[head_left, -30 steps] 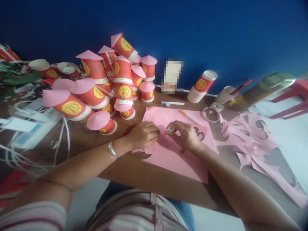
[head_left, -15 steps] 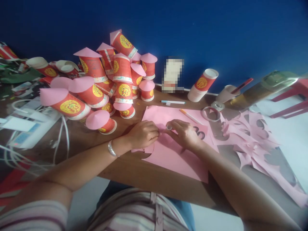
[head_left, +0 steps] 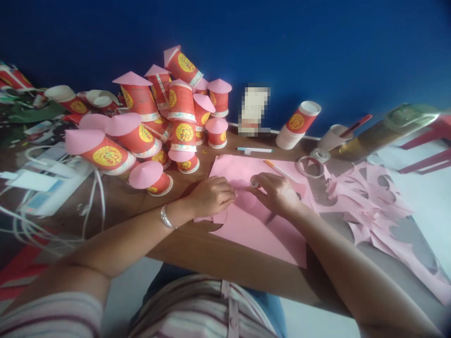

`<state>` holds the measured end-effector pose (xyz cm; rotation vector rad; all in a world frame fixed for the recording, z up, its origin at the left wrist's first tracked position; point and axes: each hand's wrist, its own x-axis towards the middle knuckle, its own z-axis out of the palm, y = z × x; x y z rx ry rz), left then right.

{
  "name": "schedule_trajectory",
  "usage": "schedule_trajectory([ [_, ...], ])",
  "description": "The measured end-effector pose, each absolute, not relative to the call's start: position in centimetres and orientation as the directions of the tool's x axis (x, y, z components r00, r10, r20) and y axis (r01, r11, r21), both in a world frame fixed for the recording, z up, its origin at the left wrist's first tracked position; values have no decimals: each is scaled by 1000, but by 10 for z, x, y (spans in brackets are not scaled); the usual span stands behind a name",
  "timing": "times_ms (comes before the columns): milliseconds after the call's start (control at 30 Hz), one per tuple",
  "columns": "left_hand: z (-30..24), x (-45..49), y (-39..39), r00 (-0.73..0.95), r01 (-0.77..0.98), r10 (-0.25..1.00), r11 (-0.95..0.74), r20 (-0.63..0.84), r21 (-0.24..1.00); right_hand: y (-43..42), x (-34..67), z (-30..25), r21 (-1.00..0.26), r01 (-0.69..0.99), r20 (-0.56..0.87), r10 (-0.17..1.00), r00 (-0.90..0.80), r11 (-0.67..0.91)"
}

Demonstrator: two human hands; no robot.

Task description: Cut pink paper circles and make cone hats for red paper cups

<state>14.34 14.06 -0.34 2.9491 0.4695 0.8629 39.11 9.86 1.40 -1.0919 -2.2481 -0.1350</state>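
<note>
My left hand [head_left: 215, 195] has its fingers pinched together low over the pink paper sheet [head_left: 246, 234]; what sits between the fingertips is too small to make out. My right hand [head_left: 278, 191] is closed round a small whitish roll [head_left: 254, 184], which looks like a roll of tape. A narrow gap separates the two hands' fingertips. Under both hands lies pink paper, with a rounded piece [head_left: 246, 199] faintly visible between them. Scissors [head_left: 270, 217] lie below my right hand, which hides most of them.
Stacked red paper-cup lanterns [head_left: 183, 134] with pink cone tops stand at left. White cables and a power strip [head_left: 59, 188] lie beside them. Pink paper scraps [head_left: 373, 202], a tape ring [head_left: 310, 166], a pen [head_left: 254, 150], stacked cups [head_left: 298, 124] and a bottle [head_left: 384, 126] are around.
My right hand has shifted slightly right with the small roll, so the gap to my left fingertips is a little wider. The whole view has shifted slightly.
</note>
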Motion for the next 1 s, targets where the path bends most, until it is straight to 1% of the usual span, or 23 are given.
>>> schedule_trajectory([
  [100, -4, 143, 141, 805, 280, 306, -951, 508, 130, 96, 392, 19, -168, 744, 650, 640, -409, 647],
  [167, -5, 142, 140, 815, 287, 316, -948, 485, 137, 92, 389, 23, -207, 739, 679, 638, -363, 641],
  [300, -4, 142, 140, 827, 303, 330, -943, 456, 134, 87, 377, 20, -324, 680, 639, 682, -356, 658],
  [400, -4, 143, 141, 825, 301, 323, -945, 463, 123, 88, 371, 11, -355, 669, 587, 712, -385, 654],
  [633, -3, 144, 140, 810, 299, 313, -948, 496, 108, 94, 372, 8, -291, 706, 559, 714, -422, 645],
  [1000, -1, 144, 140, 805, 279, 307, -951, 508, 133, 97, 389, 13, -250, 760, 523, 744, -416, 600],
])
